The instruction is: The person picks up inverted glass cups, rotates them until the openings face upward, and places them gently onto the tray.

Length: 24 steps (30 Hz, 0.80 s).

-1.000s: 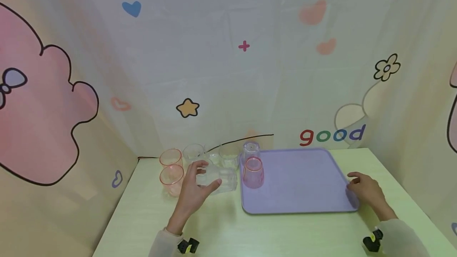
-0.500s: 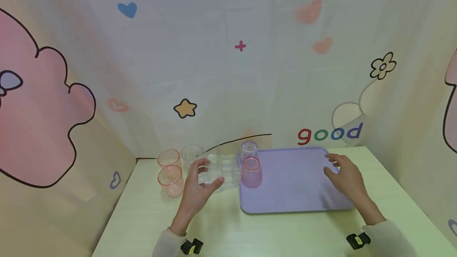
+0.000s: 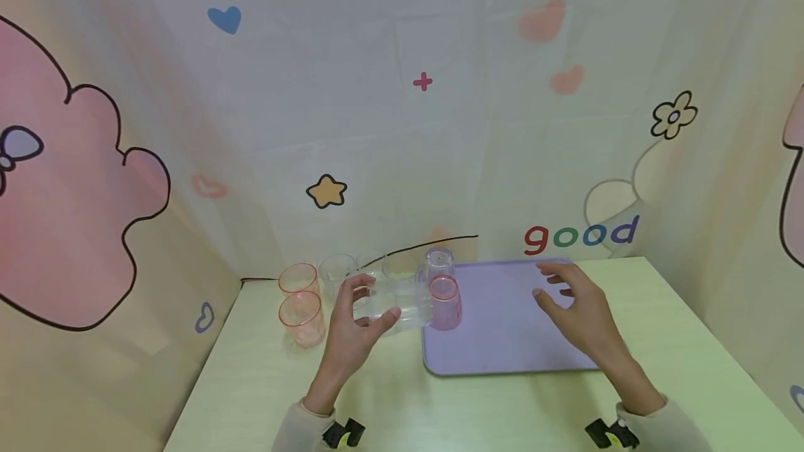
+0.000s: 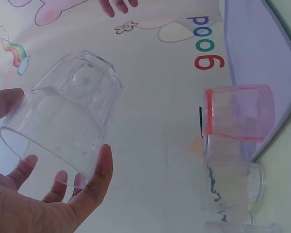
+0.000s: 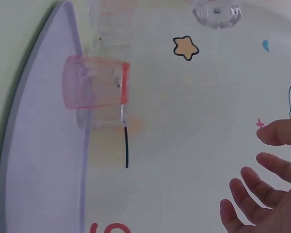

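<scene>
My left hand point(image 3: 352, 340) grips a clear cup point(image 4: 63, 111) near its rim, fingers and thumb curled round it. The cup lies tipped on its side in the air, its faceted base pointing right, and in the head view it overlaps the left edge of the purple tray point(image 3: 509, 354). A pink cup point(image 3: 444, 309) with a red-edged top stands on the tray, narrower end up. Behind it is another clear cup point(image 3: 438, 264), base up. My right hand point(image 3: 581, 312) hovers over the tray's right half with fingers apart and nothing in them.
Two pink cups with red rims, a front one point(image 3: 303, 323) and a back one point(image 3: 298, 277), stand mouth up on the table point(image 3: 251, 382) at left. Beside them are several clear cups point(image 3: 338, 270), partly hidden by the left hand. A printed curtain point(image 3: 377, 124) hangs behind.
My right hand has left the tray's right edge, risen and moved left over the tray. The left hand has shifted slightly right with the clear cup.
</scene>
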Available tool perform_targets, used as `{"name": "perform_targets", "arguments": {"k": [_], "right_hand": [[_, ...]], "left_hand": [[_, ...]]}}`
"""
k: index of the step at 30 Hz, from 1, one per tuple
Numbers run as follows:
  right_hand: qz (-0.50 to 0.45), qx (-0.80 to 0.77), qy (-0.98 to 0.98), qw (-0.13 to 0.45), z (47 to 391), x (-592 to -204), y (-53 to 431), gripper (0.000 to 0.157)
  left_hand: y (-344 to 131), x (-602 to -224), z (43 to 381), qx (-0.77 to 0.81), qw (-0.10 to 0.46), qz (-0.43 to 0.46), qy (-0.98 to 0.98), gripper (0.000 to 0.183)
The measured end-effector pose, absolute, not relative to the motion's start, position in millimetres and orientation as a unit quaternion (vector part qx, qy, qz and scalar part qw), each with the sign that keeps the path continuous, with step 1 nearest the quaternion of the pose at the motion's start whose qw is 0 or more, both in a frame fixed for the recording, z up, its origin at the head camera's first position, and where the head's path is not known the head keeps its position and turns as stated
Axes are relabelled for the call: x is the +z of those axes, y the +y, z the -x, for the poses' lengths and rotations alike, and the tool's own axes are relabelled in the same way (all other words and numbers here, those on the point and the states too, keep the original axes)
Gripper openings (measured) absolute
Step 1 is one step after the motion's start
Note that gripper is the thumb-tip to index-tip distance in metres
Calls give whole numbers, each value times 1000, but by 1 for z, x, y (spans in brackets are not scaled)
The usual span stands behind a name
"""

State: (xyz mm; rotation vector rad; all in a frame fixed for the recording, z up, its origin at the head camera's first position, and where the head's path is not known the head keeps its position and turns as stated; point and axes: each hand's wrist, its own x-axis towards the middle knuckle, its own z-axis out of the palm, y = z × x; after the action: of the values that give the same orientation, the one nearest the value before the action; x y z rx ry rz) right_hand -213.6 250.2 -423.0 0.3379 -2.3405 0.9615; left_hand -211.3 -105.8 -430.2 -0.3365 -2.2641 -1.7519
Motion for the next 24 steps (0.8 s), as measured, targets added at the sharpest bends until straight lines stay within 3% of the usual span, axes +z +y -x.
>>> {"name": "perform_targets", "arguments": {"k": [24], "right_hand": [[-320,552,-751,169,184,-387,182,62]], "left_hand": [[-68,-398,193,-685,114,196,-693,58]]}}
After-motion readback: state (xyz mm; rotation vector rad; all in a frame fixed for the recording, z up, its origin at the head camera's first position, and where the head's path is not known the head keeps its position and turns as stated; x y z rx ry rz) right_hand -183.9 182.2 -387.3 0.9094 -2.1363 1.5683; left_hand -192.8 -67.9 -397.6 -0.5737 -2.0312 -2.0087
